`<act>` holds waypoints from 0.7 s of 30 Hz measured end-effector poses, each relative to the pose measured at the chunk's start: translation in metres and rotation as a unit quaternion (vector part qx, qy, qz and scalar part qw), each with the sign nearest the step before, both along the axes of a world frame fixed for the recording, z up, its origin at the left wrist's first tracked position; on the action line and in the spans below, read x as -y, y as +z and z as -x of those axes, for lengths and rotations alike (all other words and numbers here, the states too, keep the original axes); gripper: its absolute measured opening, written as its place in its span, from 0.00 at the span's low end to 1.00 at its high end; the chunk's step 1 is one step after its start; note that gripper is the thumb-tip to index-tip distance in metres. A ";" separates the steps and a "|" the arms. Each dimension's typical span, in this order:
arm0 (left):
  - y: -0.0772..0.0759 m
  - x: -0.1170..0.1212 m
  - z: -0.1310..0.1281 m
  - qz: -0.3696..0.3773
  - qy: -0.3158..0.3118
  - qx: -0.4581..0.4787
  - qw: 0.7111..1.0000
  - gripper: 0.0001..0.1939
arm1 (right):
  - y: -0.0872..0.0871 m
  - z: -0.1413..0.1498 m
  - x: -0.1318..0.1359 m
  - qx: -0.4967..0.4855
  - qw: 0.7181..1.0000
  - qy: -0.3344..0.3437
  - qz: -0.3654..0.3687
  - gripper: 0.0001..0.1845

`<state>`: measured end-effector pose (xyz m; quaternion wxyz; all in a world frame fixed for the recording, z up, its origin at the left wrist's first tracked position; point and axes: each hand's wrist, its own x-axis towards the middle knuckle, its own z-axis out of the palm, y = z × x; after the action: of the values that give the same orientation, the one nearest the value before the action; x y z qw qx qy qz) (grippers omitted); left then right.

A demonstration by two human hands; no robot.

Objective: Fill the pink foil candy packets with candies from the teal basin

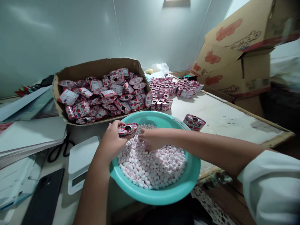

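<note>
My left hand (114,137) grips a small printed red-and-pink carton (128,128), its dark round hole facing up, over the left rim of a turquoise basin (194,175). Small pale pink and white candies (152,168) fill much of the basin. Reaching in from the right, my right hand (151,139) has its fingers down among the candies beside the carton. Its fingertips are partly hidden, so I cannot see whether candies are held. Another similar carton (194,122) stands on the table just right of the basin's rim.
Behind the basin, a cardboard box (58,103) holds many similar cartons, with rows of more cartons (168,87) to its right. A white scale (82,156), black scissors (59,151), a phone (44,195) and stacked papers (30,134) lie left. Large cardboard boxes (234,65) lean at right.
</note>
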<state>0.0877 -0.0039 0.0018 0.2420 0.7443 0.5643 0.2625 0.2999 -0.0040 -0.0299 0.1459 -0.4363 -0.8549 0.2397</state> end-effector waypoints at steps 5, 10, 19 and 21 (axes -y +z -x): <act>0.002 0.003 -0.001 -0.031 -0.081 -0.069 0.994 0.15 | 0.021 0.002 -0.001 0.096 0.992 0.062 0.054 0.14; 0.002 0.006 -0.001 -0.028 -0.109 -0.095 0.989 0.13 | 0.050 -0.018 -0.014 0.038 0.997 0.048 0.055 0.09; -0.001 0.004 -0.001 -0.053 -0.154 -0.090 0.983 0.14 | 0.057 -0.002 -0.007 -0.096 0.995 -0.018 -0.003 0.09; 0.000 0.004 0.000 -0.056 -0.151 -0.086 0.983 0.14 | 0.057 0.004 0.000 -0.091 0.995 -0.020 -0.033 0.09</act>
<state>0.0879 -0.0080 0.0014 0.1872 0.8530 0.4492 0.1888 0.2954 -0.0039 0.0270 0.2420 -0.4243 -0.8369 0.2471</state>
